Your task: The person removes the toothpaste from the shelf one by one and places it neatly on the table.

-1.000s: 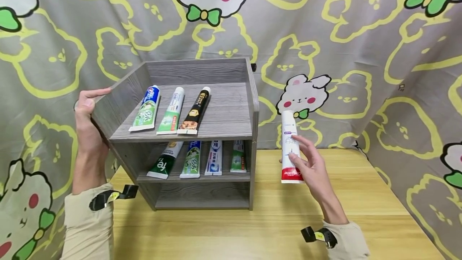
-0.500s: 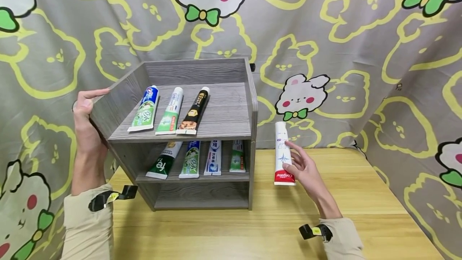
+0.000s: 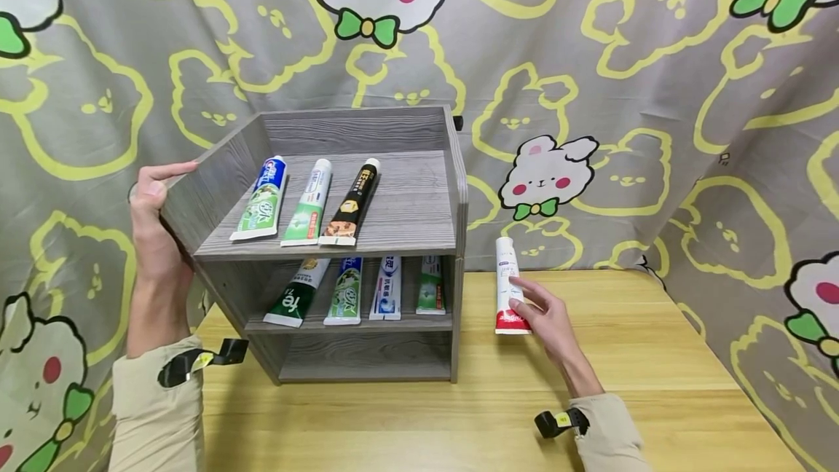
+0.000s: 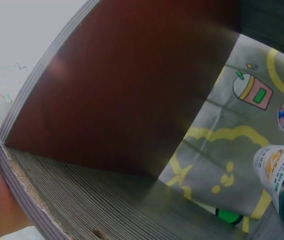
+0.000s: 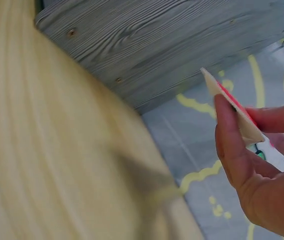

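Note:
My right hand (image 3: pixel 547 319) pinches a white and red Colgate toothpaste tube (image 3: pixel 506 268) between thumb and fingers, to the right of the grey shelf (image 3: pixel 462 297). The tube is in the air, cap end away from me; its flat crimped end (image 5: pixel 229 105) faces the right wrist camera. At the shelf's left side panel, my left hand (image 3: pixel 157 239) rests against the outside with one finger straight along the upper edge; its other fingers are mostly hidden. Blue-green (image 3: pixel 261 202), white-green (image 3: pixel 309 202) and black (image 3: pixel 352 202) toothpaste tubes lie on the top shelf.
Several more tubes, including a dark green one (image 3: pixel 295 297), lie on the middle shelf. The bottom compartment (image 3: pixel 367 355) shows bare wood. The shelf stands on a wooden table (image 3: pixel 367 421), with a patterned curtain (image 3: pixel 623 57) behind and at both sides.
My right hand has moved left and slightly down with the white and red toothpaste tube, nearer the shelf. The left hand stays at the side panel, and the tubes on the shelves have not moved.

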Demonstrator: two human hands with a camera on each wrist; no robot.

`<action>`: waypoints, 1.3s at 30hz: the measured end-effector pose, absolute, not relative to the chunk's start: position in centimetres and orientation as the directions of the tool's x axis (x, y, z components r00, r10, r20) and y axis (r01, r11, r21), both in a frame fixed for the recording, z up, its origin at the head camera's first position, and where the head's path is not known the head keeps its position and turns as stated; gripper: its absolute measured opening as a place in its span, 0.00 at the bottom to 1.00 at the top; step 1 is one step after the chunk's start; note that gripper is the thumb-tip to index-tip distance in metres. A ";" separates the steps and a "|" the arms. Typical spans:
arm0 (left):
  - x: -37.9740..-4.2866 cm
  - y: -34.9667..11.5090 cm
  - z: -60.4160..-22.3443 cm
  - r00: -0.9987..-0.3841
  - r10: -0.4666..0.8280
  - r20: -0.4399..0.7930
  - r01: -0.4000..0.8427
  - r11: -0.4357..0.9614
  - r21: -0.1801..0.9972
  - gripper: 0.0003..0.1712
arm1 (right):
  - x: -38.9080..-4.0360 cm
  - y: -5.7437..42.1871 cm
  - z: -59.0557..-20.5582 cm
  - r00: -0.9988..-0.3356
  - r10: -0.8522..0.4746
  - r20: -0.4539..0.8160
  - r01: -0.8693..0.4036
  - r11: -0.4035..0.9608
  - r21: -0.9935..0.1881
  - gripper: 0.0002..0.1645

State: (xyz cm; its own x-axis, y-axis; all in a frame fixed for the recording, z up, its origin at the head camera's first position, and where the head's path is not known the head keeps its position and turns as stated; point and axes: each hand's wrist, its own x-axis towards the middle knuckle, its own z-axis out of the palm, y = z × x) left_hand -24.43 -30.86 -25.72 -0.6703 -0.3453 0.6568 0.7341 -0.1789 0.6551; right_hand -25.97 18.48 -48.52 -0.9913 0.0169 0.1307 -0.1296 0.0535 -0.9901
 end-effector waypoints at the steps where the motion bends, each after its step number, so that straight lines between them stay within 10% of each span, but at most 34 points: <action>1: -24.4 -30.9 -25.7 -0.670 -0.345 0.657 0.735 -0.184 0.653 0.23 | -26.0 18.5 -48.8 -0.993 0.017 0.116 -0.115 0.043 -0.992 0.29; 26: -24.2 -31.1 -25.8 -0.675 -0.330 0.660 0.728 -0.149 0.670 0.24 | -26.6 18.0 -51.9 -0.994 -0.091 -0.066 0.071 -0.047 -0.996 0.31; 39: -24.3 -31.2 -25.9 -0.677 -0.309 0.667 0.726 -0.134 0.675 0.25 | -26.5 17.3 -52.4 -1.000 0.024 0.019 -0.010 0.318 -0.948 0.25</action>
